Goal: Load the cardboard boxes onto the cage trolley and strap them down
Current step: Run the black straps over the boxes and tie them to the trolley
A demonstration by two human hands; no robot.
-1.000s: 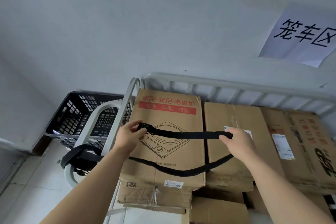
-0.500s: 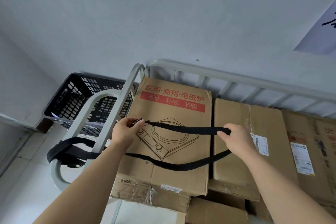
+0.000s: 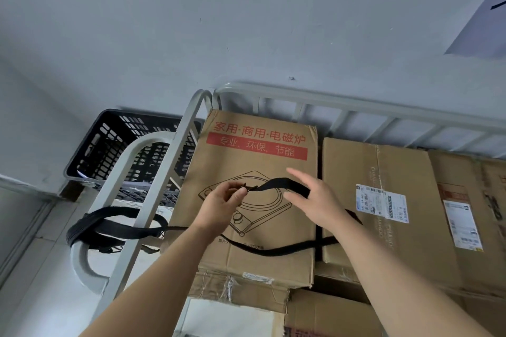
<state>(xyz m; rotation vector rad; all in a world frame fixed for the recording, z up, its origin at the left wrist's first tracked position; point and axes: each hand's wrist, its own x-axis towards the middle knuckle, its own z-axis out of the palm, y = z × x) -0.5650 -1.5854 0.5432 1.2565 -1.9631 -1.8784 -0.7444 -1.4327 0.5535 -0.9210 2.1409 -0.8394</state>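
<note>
Boxes: cardboard boxes [image 3: 383, 200] are already sitting stacked inside the cage trolley [image 3: 356, 107], so loading looks done and strapping is the step in hand.
Strap: black strap [image 3: 282, 186] is hanging in a loop over the printed box [image 3: 257, 145], its far end wrapping the trolley's side handle [image 3: 109, 180] at 9 o'clock, probably as the anchor.
Left hand: left hand [image 3: 221, 205] is pinching the strap's end between thumb and fingers, likely keeping the buckle ready; the buckle itself is too small to make out.
Right hand: right hand [image 3: 315, 200], at 3 o'clock of the left, is spreading open, the strap draping over its fingers rather than being gripped, seemingly to slide along and take up slack.
Crate: black crate [image 3: 109, 142] is standing beyond the handle at 10 o'clock, outside the trolley.
</note>
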